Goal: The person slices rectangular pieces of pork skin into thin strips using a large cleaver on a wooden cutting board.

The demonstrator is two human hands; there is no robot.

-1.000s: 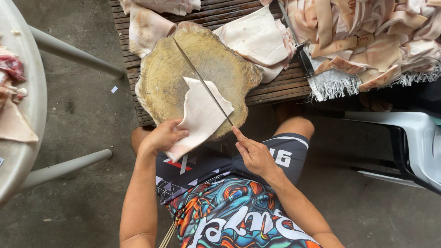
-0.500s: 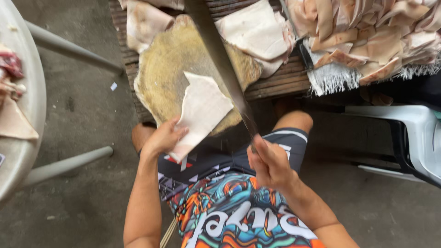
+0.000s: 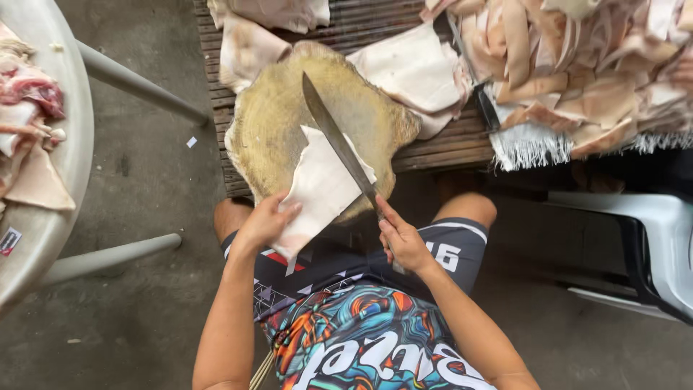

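Observation:
A pale slab of pork skin (image 3: 317,186) lies on a worn round wooden chopping block (image 3: 278,123), overhanging its near edge. My left hand (image 3: 263,220) grips the slab's near left corner. My right hand (image 3: 401,242) is shut on the handle of a long knife (image 3: 338,141), whose blade lies diagonally across the slab's right edge with its tip pointing away over the block.
The block rests on a slatted wooden bench (image 3: 440,148) with more skin pieces (image 3: 415,72) around it. A pile of cut skin strips (image 3: 577,65) fills the right. A metal table (image 3: 68,166) with meat (image 3: 32,90) stands left; a white plastic chair (image 3: 650,231) right.
The knife was raised toward the camera half a second ago and has come down onto the slab again. My left hand stays on the slab's corner.

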